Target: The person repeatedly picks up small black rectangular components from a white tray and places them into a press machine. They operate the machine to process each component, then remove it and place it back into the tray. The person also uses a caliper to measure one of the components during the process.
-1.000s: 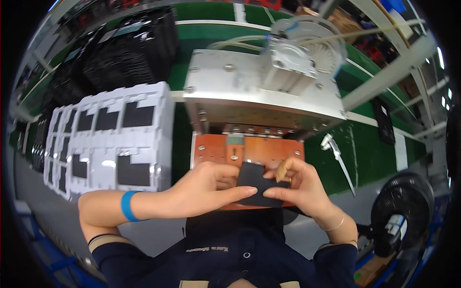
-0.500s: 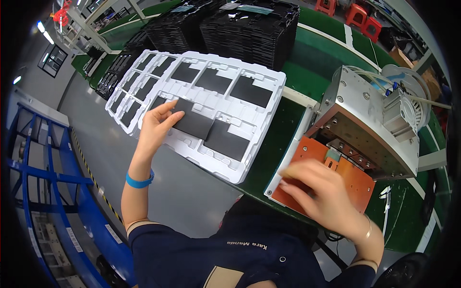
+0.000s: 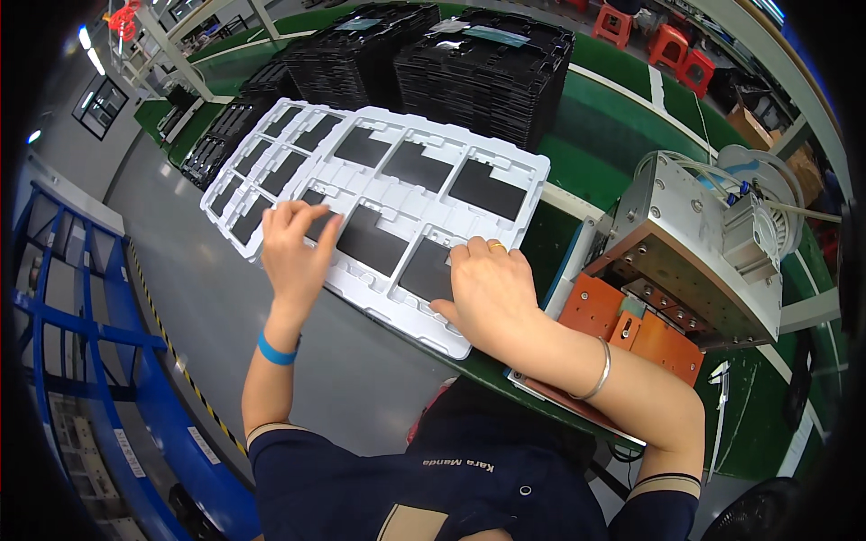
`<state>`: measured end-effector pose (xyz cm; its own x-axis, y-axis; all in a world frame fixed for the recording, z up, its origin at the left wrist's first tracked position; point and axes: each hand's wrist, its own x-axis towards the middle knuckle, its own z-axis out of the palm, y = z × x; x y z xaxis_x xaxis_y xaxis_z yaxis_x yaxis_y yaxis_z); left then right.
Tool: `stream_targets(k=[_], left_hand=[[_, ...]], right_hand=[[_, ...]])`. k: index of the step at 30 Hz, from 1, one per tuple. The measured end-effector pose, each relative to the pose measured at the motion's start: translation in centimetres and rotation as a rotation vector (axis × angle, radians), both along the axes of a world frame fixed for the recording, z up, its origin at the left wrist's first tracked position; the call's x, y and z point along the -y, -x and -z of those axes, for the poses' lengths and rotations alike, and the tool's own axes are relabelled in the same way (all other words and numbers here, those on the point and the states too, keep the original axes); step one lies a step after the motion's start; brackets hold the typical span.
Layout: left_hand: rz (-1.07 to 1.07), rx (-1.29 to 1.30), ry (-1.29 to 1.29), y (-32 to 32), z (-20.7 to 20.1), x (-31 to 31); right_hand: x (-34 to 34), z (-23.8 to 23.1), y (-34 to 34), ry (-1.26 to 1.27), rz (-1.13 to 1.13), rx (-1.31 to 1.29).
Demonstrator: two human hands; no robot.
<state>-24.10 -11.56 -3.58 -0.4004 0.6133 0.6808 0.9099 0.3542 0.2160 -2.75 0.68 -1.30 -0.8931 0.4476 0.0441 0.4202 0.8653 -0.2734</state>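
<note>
plate, near right corner of tray: likely light, stiff; grip edges. my left hand, fingers parted; right hand, hold unclear.

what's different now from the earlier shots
The left hand has let go of the dark piece, which now lies in a pocket of the white tray. The right hand moved left, from over the orange plate to another piece in the tray. The black stacks stayed put.
</note>
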Motion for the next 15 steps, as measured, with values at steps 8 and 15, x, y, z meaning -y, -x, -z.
stream_targets(k=[8, 15], left_hand=[[0.413, -0.124, 0.152, 4.8, -0.5, -2.2], [0.609, -0.133, 0.194, 1.3, -0.5, -2.2]], right_hand=[[-0.4, 0.0, 0.0, 0.414, 0.059, -0.208], [-2.4, -1.1, -2.9, 0.583, 0.034, -0.649]])
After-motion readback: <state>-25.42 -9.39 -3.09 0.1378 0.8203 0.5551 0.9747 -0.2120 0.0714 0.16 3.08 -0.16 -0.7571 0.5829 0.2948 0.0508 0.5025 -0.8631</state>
